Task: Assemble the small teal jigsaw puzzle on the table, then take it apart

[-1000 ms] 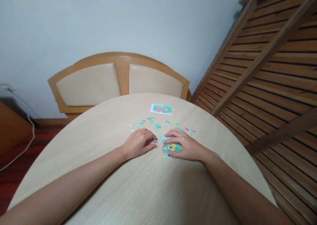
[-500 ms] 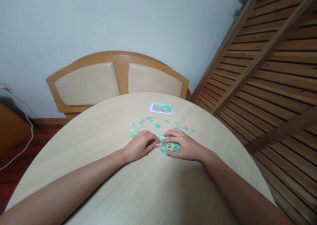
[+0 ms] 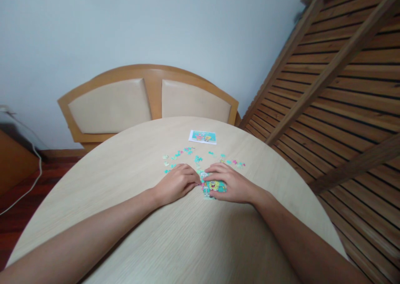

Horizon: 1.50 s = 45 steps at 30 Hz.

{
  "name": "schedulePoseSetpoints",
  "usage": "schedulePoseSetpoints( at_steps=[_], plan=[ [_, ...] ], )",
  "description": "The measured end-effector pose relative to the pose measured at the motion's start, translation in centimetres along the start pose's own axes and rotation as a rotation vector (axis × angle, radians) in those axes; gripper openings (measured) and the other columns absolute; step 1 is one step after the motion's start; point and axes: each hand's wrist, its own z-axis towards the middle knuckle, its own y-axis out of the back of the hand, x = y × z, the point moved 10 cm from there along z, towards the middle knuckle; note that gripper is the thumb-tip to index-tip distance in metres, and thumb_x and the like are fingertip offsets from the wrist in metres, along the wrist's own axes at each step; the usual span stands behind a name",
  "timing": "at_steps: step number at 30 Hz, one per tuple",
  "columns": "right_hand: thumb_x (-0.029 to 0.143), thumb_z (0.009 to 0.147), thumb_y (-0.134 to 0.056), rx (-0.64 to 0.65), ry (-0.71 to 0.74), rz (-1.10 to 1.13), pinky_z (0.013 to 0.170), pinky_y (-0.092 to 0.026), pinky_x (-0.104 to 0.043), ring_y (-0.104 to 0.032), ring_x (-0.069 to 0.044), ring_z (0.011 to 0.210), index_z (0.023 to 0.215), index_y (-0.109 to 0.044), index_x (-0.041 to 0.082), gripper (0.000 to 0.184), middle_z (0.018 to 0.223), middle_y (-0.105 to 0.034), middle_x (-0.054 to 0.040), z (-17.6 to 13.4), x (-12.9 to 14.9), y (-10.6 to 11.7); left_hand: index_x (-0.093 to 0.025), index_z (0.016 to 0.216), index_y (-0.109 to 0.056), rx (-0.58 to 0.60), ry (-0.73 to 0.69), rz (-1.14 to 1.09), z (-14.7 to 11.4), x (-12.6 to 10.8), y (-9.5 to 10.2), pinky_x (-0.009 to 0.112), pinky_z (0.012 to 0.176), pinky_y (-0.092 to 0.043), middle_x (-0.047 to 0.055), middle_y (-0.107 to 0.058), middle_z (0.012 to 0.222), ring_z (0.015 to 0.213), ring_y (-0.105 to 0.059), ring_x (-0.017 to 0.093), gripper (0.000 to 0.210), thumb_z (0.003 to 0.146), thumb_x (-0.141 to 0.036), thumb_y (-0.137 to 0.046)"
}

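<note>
Nearest of all, the bare front of the round table (image 3: 187, 238) ran out beneath two forearms, which reached inward toward a small patch of puzzle. The left hand (image 3: 179, 183) was drawn into a pinch, thumb and fingers closed on a small pink piece (image 3: 201, 185), mostly hidden by the fingertips, right at the left edge of the joined section (image 3: 214, 185). The right hand (image 3: 229, 182) was unclenched, its fingers and thumb spread apart over the right side of that section and touching it, apparently steadying it rather than picking it up. The step in hand looked to be fitting the pink piece against that left edge; whether its tabs had locked could not be told at this size. The next move seemed to call for lining the piece up squarely and pressing it flat while the right hand kept the section from sliding, since a sideways shove might have loosened the joins. Just past the hands lay loose pieces in a rough arc: a left group (image 3: 178, 154), a middle cluster (image 3: 198, 159) and a right group (image 3: 235, 162), mostly teal with some pink. Farther off, a printed card (image 3: 203, 137) lay flat near the far rim, and beyond it stood a padded backrest (image 3: 153, 96) before the pale wall (image 3: 140, 26).
</note>
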Motion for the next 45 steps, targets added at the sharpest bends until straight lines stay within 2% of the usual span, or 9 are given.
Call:
schedulePoseSetpoints(
  at_steps=[9, 17, 20, 23, 25, 30, 33, 40, 45],
  plan=[
    [0.034, 0.081, -0.075, 0.009, 0.009, -0.001, 0.107, -0.042, -0.046, -0.058, -0.026, 0.118, 0.115, -0.074, 0.027, 0.034, 0.122, -0.068, -0.0090, 0.0, 0.1, -0.1, -0.023, 0.104, -0.071, 0.008, -0.056, 0.070, 0.0, -0.5, 0.0, 0.035, 0.094, -0.045, 0.003, -0.073, 0.105, 0.101, -0.063, 0.019, 0.020, 0.101, -0.021, -0.052],
    [0.038, 0.085, -0.073, -0.008, -0.003, -0.001, 0.106, -0.043, -0.044, -0.058, -0.025, 0.119, 0.115, -0.073, 0.026, 0.033, 0.124, -0.068, -0.0081, 0.0, -0.4, -0.1, -0.019, 0.105, -0.069, 0.037, -0.177, 0.142, 0.0, -2.4, 0.3, 0.036, 0.095, -0.046, 0.005, -0.072, 0.105, 0.101, -0.064, 0.020, 0.022, 0.094, -0.016, -0.050],
    [0.033, 0.092, -0.064, -0.117, -0.128, -0.044, 0.103, -0.046, -0.041, -0.061, -0.024, 0.115, 0.113, -0.073, 0.025, 0.024, 0.119, -0.071, -0.0069, -0.5, -3.0, 1.4, -0.019, 0.105, -0.069, 0.033, -0.188, 0.155, 0.0, -2.5, 0.3, 0.036, 0.095, -0.047, 0.006, -0.073, 0.104, 0.099, -0.064, 0.020, 0.022, 0.097, -0.019, -0.048],
    [0.024, 0.093, -0.057, -0.268, -0.389, -0.142, 0.095, -0.050, -0.042, -0.066, -0.024, 0.103, 0.106, -0.074, 0.023, 0.021, 0.107, -0.075, -0.0063, -2.3, -7.6, 3.7, -0.020, 0.106, -0.068, 0.038, -0.197, 0.168, 0.0, -2.5, 0.2, 0.036, 0.093, -0.047, 0.006, -0.073, 0.104, 0.097, -0.064, 0.019, 0.024, 0.100, -0.022, -0.045],
    [0.020, 0.091, -0.055, -0.338, -0.525, -0.170, 0.095, -0.050, -0.042, -0.067, -0.025, 0.101, 0.103, -0.074, 0.021, 0.023, 0.106, -0.076, -0.0075, -3.7, -10.3, 4.7, -0.020, 0.108, -0.067, 0.048, -0.202, 0.175, -0.1, -2.6, 0.1, 0.037, 0.094, -0.047, 0.006, -0.072, 0.105, 0.098, -0.064, 0.020, 0.025, 0.101, -0.023, -0.043],
    [0.019, 0.088, -0.053, -0.395, -0.667, -0.189, 0.092, -0.052, -0.042, -0.069, -0.026, 0.097, 0.098, -0.075, 0.020, 0.025, 0.105, -0.076, -0.0095, -5.8, -13.6, 5.1, -0.022, 0.110, -0.067, 0.061, -0.197, 0.175, -0.1, -2.6, 0.1, 0.037, 0.096, -0.046, 0.006, -0.072, 0.110, 0.101, -0.063, 0.020, 0.026, 0.102, -0.024, -0.043],
    [0.019, 0.088, -0.052, -0.409, -0.670, -0.158, 0.090, -0.052, -0.042, -0.069, -0.025, 0.095, 0.099, -0.076, 0.020, 0.026, 0.105, -0.076, -0.0090, -5.9, -13.8, 4.9, -0.022, 0.110, -0.067, 0.048, -0.203, 0.159, 0.0, -2.7, 0.3, 0.037, 0.094, -0.047, 0.006, -0.072, 0.109, 0.100, -0.064, 0.020, 0.026, 0.101, -0.023, -0.044],
    [0.038, 0.088, -0.066, -0.321, -0.547, -0.148, 0.091, -0.049, -0.040, -0.066, -0.025, 0.096, 0.094, -0.077, 0.024, 0.019, 0.101, -0.075, -0.0071, -3.6, -10.6, 3.9, -0.021, 0.109, -0.067, 0.042, -0.195, 0.125, -0.1, -2.3, 0.1, 0.037, 0.096, -0.048, 0.006, -0.073, 0.107, 0.102, -0.064, 0.020, 0.024, 0.099, -0.021, -0.045],
    [0.041, 0.089, -0.067, -0.304, -0.545, -0.154, 0.093, -0.047, -0.041, -0.064, -0.025, 0.098, 0.090, -0.079, 0.027, 0.019, 0.100, -0.074, -0.0052, -3.3, -10.1, 3.5, -0.021, 0.109, -0.067, 0.032, -0.199, 0.089, -0.1, -2.2, 0.2, 0.037, 0.098, -0.049, 0.006, -0.073, 0.109, 0.103, -0.065, 0.019, 0.025, 0.097, -0.017, -0.045]
  ],
)
